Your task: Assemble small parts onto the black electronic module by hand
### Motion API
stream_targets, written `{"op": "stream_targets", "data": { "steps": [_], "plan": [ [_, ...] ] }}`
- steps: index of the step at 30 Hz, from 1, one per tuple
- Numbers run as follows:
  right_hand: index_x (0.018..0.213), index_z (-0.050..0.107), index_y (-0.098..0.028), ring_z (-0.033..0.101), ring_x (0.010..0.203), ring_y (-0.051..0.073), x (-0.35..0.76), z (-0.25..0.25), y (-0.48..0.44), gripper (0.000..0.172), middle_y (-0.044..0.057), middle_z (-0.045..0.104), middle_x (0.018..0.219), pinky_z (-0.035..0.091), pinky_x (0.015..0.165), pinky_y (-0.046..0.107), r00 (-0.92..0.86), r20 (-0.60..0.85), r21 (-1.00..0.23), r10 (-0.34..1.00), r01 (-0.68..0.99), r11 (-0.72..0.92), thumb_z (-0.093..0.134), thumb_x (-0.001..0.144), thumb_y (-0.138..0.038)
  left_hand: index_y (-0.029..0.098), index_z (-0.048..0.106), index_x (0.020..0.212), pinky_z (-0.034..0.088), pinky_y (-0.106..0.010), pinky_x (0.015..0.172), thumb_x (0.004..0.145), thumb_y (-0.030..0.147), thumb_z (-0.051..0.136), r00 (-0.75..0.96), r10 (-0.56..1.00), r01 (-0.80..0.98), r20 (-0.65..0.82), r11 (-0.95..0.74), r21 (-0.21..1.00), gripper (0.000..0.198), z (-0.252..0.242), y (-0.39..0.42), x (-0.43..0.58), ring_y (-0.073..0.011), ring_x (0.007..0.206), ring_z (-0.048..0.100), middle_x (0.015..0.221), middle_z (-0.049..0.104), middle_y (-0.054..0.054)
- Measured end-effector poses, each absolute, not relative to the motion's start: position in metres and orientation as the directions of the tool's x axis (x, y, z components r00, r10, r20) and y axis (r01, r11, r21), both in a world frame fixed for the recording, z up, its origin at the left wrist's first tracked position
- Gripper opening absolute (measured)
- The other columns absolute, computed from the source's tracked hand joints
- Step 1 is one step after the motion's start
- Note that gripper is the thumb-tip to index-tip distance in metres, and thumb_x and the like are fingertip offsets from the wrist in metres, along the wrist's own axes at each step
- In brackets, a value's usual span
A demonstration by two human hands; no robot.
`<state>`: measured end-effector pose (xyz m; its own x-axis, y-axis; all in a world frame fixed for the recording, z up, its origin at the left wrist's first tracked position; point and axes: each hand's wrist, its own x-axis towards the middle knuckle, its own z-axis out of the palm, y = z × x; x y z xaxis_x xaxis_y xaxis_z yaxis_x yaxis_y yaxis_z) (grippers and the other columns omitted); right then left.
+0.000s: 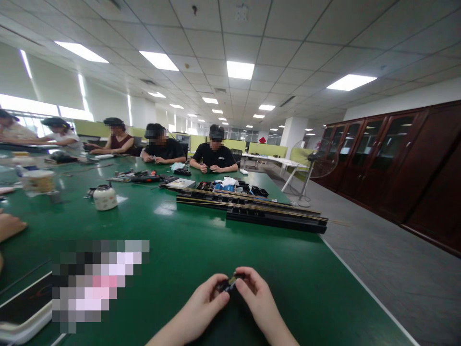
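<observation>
Between my two hands, just above the near part of the green table [201, 250], is a small black part with a yellowish-green piece [230, 282]. My left hand [207, 302] pinches its left end between thumb and fingers. At its right end, my right hand [256, 293] grips it the same way, thumb in front. The fingers cover much of the part, and its exact kind is too small to make out.
Ahead lie long black rails [277, 221] with thin brass-coloured rods. A white jar [105, 197], tools [144, 177] and a white-edged device [27, 307] are to the left. Another person's hand [10, 225] rests at the left edge. Several people sit farther along the table.
</observation>
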<state>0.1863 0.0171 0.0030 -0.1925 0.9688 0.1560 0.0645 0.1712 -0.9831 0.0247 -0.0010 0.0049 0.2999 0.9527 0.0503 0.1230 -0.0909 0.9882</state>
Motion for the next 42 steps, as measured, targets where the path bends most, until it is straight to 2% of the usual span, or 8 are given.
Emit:
{"op": "stream_targets", "data": {
  "steps": [6,8,14,18,25,30,35,42],
  "plan": [
    [0.096,0.057,-0.02,0.061,0.079,0.018,0.188,0.001,0.018,0.039,0.004,0.065,0.087,0.048,0.074,0.03,-0.259,0.148,-0.989,0.954,-0.025,0.147,0.067,0.066,-0.042,0.017,0.049,0.103,0.037,-0.027,0.064,0.072,0.043,0.055,0.259,0.963,0.051,0.07,-0.086,0.995,0.041,-0.008,0.004,0.023,-0.0136,0.066,0.045,0.078,0.052,0.0],
    [0.096,0.058,-0.02,0.061,0.079,0.018,0.189,0.002,0.019,0.038,0.004,0.065,0.086,0.047,0.074,0.03,-0.271,0.142,-0.99,0.952,-0.017,0.143,0.067,0.065,-0.041,0.018,0.047,0.105,0.038,-0.028,0.065,0.073,0.045,0.055,0.244,0.967,0.037,0.072,-0.083,0.996,0.043,-0.01,0.005,0.023,-0.014,0.068,0.047,0.082,0.053,-0.001],
    [0.094,0.062,-0.018,0.061,0.08,0.019,0.189,0.004,0.018,0.033,0.006,0.066,0.087,0.047,0.075,0.031,-0.282,0.134,-0.986,0.95,0.059,0.156,0.064,0.069,-0.04,0.018,0.049,0.101,0.037,-0.027,0.062,0.073,0.045,0.054,0.248,0.967,0.053,0.055,-0.07,0.996,0.039,-0.005,0.003,0.024,-0.0129,0.064,0.046,0.07,0.049,0.003],
    [0.092,0.063,-0.019,0.061,0.082,0.02,0.19,0.004,0.018,0.032,0.005,0.067,0.088,0.046,0.076,0.031,-0.285,0.137,-0.983,0.949,0.08,0.166,0.063,0.069,-0.041,0.018,0.049,0.102,0.037,-0.027,0.062,0.071,0.044,0.056,0.239,0.97,0.065,0.045,-0.062,0.996,0.041,-0.001,0.002,0.025,-0.013,0.064,0.046,0.07,0.05,0.003],
    [0.092,0.062,-0.019,0.061,0.086,0.021,0.189,0.004,0.018,0.03,0.005,0.067,0.09,0.045,0.08,0.033,-0.309,0.148,-0.98,0.94,0.079,0.18,0.061,0.072,-0.04,0.018,0.046,0.11,0.038,-0.033,0.08,0.068,0.043,0.061,0.283,0.958,0.001,0.042,-0.044,0.999,0.05,-0.004,0.001,0.023,-0.0208,0.089,0.053,0.096,0.059,-0.006],
    [0.091,0.063,-0.019,0.061,0.084,0.021,0.189,0.001,0.02,0.032,0.006,0.067,0.088,0.045,0.079,0.032,-0.301,0.144,-0.982,0.943,0.075,0.174,0.062,0.07,-0.043,0.018,0.051,0.103,0.039,-0.028,0.074,0.073,0.041,0.057,0.276,0.96,0.082,0.051,-0.076,0.994,0.038,-0.002,0.0,0.023,-0.0169,0.079,0.052,0.086,0.06,-0.003],
    [0.091,0.063,-0.019,0.061,0.084,0.021,0.19,0.002,0.02,0.032,0.006,0.067,0.088,0.046,0.078,0.032,-0.3,0.148,-0.979,0.942,0.088,0.181,0.061,0.071,-0.043,0.016,0.051,0.102,0.036,-0.025,0.062,0.074,0.039,0.055,0.25,0.966,0.13,0.066,-0.101,0.986,0.036,-0.003,0.001,0.022,-0.013,0.066,0.046,0.073,0.052,0.002],
    [0.094,0.063,-0.019,0.061,0.086,0.022,0.19,0.001,0.02,0.033,0.006,0.067,0.09,0.046,0.079,0.033,-0.289,0.141,-0.981,0.947,0.087,0.173,0.062,0.07,-0.042,0.016,0.05,0.102,0.038,-0.027,0.065,0.074,0.039,0.056,0.258,0.965,0.091,0.054,-0.08,0.993,0.037,-0.004,0.002,0.023,-0.0139,0.069,0.049,0.078,0.053,0.0]
  ]
}}
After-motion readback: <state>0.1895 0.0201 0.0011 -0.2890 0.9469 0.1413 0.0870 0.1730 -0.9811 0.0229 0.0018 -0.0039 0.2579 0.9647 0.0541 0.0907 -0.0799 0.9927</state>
